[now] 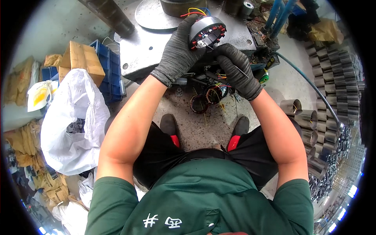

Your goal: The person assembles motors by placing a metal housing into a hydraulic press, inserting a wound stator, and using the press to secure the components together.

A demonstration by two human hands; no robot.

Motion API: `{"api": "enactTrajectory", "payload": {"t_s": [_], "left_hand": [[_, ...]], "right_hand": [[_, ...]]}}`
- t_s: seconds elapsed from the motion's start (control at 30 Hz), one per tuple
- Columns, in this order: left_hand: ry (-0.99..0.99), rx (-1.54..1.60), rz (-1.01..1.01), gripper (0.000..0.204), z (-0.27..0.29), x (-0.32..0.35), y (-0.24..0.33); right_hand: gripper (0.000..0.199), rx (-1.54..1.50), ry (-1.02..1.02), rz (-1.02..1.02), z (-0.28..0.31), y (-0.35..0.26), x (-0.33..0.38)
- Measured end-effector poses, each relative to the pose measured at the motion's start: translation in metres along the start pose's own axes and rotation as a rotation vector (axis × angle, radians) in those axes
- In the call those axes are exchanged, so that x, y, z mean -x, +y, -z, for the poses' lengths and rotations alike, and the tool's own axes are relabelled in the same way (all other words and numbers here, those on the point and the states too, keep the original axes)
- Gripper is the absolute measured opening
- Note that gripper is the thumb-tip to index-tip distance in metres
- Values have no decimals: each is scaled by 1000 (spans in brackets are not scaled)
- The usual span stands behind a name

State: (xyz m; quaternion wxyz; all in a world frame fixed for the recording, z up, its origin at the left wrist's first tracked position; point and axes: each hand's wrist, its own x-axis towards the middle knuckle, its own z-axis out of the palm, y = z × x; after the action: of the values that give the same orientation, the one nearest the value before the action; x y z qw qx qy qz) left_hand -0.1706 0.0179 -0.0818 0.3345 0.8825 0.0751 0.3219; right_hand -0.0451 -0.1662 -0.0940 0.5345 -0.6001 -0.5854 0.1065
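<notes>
Above the front edge of the metal press table, my left hand [178, 55] in a grey knit glove grips a motor stator [207, 32]. This is a silvery metal ring with red windings and dark slots inside, tilted so its open face turns toward my right hand. Red, yellow and blue lead wires [196, 10] stick out of its far side. My right hand [237, 72], gloved alike, is closed around a thin metal rod. The rod's tip [206, 46] reaches the stator's lower edge; the fingers hide most of its length.
Wound stators with coloured wires [213, 94] sit below the table between my feet. Stacked metal cylinders [333, 78] line the right side, with a hose [301, 72] running past. A white sack [74, 125], a cardboard box [81, 60] and a blue crate [107, 70] stand at left.
</notes>
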Motion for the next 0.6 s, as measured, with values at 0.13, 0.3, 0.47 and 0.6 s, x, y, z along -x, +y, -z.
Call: {"api": "enactTrajectory", "payload": {"t_s": [0.13,0.3,0.47,0.6], "left_hand": [[4,13,10,91,1,1,1],[-17,39,80,93,2,-2,3],[-40,78,142,89,1,-2,4],[-15,144,110,87,2,-3,2]], "right_hand": [[22,11,-37,-79,1,-6,-1],[24,-166,35,-164,-9,2,5],[26,177,44,53,-19,24,3],[25,221,18,122,-18,19,-5]]}}
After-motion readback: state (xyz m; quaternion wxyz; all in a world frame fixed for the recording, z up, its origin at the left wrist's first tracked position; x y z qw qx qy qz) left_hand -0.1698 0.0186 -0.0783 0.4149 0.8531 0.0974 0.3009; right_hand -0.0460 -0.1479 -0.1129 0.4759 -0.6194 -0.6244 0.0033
